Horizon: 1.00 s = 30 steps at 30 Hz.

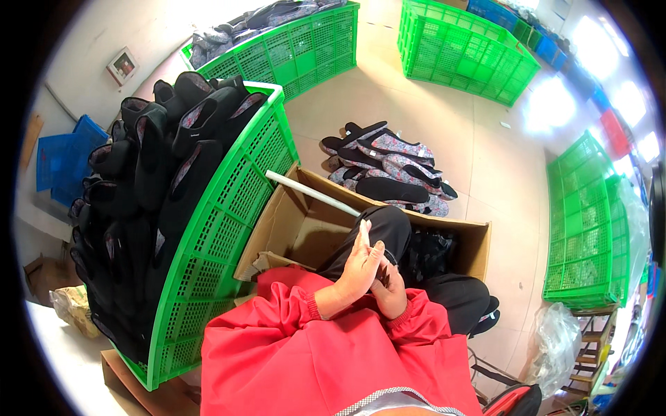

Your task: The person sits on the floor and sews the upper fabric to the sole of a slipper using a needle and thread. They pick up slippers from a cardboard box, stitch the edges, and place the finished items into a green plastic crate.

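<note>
Two hands meet above the person's lap, pressed together over the black trousers (416, 277). The left hand (361, 267) has its fingers stretched out flat and close together, pointing up and away; the right hand (390, 288) lies against its palm side, fingers curled, mostly hidden behind the left. Whether anything small sits between them cannot be told; nothing shows in either grip. Both wrists come out of red sleeves (291, 326).

Just beyond the hands stands an open cardboard box (291, 229), with a white tube (312, 194) lying across its near corner and a dark patterned bundle (430, 253) in its right part, touching the raised knee. On the person's left, close against the box, a tall green plastic crate (215, 263) is packed with black slippers (152, 180) standing on end, some showing a flowered lining. Further out on the tiled floor (485, 166) lies a loose pile of flowered slippers (388, 170) with dark soles, well apart from the hands. More green crates (465, 48) stand around the room: one at the back holding more slippers, empty-looking ones to the back right and right. A clear plastic bag (562, 340) sits by the right-hand crate.
</note>
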Each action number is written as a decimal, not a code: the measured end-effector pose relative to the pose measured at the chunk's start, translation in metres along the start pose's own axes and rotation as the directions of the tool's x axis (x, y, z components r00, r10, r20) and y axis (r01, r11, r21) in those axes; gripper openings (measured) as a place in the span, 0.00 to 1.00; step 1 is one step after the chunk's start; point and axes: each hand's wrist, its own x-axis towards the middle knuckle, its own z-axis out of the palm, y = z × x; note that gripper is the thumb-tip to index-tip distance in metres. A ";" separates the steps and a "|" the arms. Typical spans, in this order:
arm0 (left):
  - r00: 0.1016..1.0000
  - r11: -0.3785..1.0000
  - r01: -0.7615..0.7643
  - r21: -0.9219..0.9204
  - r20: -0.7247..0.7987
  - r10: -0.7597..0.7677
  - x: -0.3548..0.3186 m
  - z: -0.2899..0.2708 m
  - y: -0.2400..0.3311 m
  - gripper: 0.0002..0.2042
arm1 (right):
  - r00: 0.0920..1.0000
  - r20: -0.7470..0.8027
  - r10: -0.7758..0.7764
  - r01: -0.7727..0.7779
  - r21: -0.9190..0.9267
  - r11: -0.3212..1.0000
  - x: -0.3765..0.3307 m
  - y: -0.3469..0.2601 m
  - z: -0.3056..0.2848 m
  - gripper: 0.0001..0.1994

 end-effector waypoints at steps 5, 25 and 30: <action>0.988 0.999 -0.037 0.036 -0.146 0.042 0.004 -0.007 -0.001 0.36 | 0.998 0.039 0.041 -0.041 0.002 0.999 -0.002 0.006 0.009 0.28; 0.947 0.947 -0.195 0.255 -0.204 0.250 0.004 -0.019 0.000 0.35 | 0.972 -0.023 0.233 -0.202 0.424 0.883 -0.016 0.007 0.011 0.12; 0.930 0.783 -0.319 0.535 0.018 0.366 -0.008 -0.010 0.007 0.32 | 0.967 -0.229 0.114 0.015 0.495 0.869 -0.010 0.016 0.003 0.14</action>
